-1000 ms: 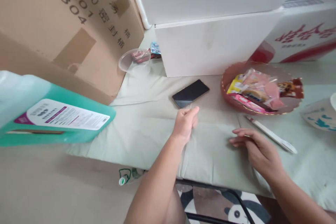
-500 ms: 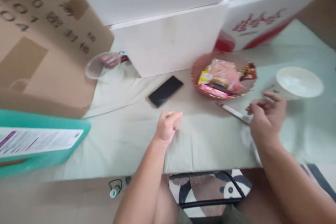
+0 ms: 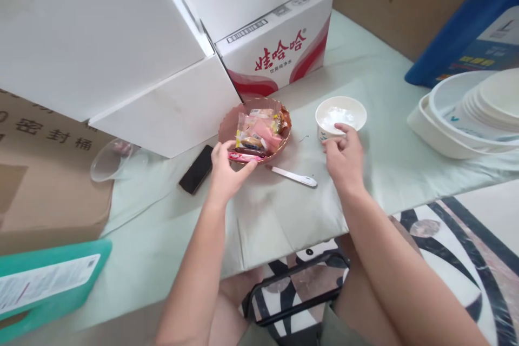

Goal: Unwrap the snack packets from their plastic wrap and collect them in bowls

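Note:
My left hand [image 3: 227,174] is at the near left edge of a pink, gold-rimmed bowl [image 3: 227,128] of wrapped snacks. Its thumb and fingers are spread around a pink-wrapped snack bar [image 3: 242,157]; I see no firm grip. My right hand [image 3: 345,155] is at the near side of a white paper bowl [image 3: 352,102], index finger over the rim, thumb by the outer wall, other fingers curled. Something clear and crinkled, like plastic film, lies inside that bowl. Between both hands a slim white handled tool [image 3: 294,177] rests on the cloth.
A black phone [image 3: 196,170] lies left of my left hand, with a clear plastic cup [image 3: 108,161] beyond. White boxes [image 3: 279,46] and a cardboard box [image 3: 52,194] stand behind. Stacked white bowls [image 3: 446,140] and a blue container [image 3: 466,32] are right, a green container [image 3: 87,281] left.
The view has swung to the right. My left hand has moved from the bare cloth to the snack bowl. My right hand has come closer over the paper bowl's near rim.

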Motion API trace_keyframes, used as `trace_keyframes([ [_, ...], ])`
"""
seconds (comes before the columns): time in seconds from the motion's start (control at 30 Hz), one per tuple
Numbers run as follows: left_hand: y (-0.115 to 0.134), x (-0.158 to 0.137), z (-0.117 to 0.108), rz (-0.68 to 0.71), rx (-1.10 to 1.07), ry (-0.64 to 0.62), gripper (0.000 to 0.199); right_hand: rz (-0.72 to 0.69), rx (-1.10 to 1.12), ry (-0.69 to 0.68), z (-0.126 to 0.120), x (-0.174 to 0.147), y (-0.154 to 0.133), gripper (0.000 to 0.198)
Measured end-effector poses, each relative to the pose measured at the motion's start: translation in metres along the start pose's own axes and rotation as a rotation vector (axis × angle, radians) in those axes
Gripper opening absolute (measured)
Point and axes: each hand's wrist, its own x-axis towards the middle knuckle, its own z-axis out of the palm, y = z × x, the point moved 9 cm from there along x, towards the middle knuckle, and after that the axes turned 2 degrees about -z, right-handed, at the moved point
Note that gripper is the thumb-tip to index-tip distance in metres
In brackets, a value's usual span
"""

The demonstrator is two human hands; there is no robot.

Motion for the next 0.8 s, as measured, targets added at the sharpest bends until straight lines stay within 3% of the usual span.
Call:
trace_keyframes([
  [0.07, 0.005, 0.006, 0.010, -0.024, 0.095, -0.107, 0.053, 0.025, -0.010, -0.004, -0.002, 0.004, 0.000, 0.040],
  [0.17, 0.009, 0.010, 0.012, -0.053, 0.141, -0.135, 0.046, 0.048, -0.002, -0.006, -0.002, 0.006, -0.003, 0.043],
  [0.53, 0.031, 0.048, 0.048, 0.023, 0.110, -0.280, 0.052, 0.112, 0.001, 0.000, -0.012, 0.014, -0.001, 0.041],
  [0.8, 0.065, 0.077, 0.088, 0.098, 0.094, -0.381, 0.050, 0.078, -0.219, -0.037, -0.028, 0.022, -0.005, 0.039],
])
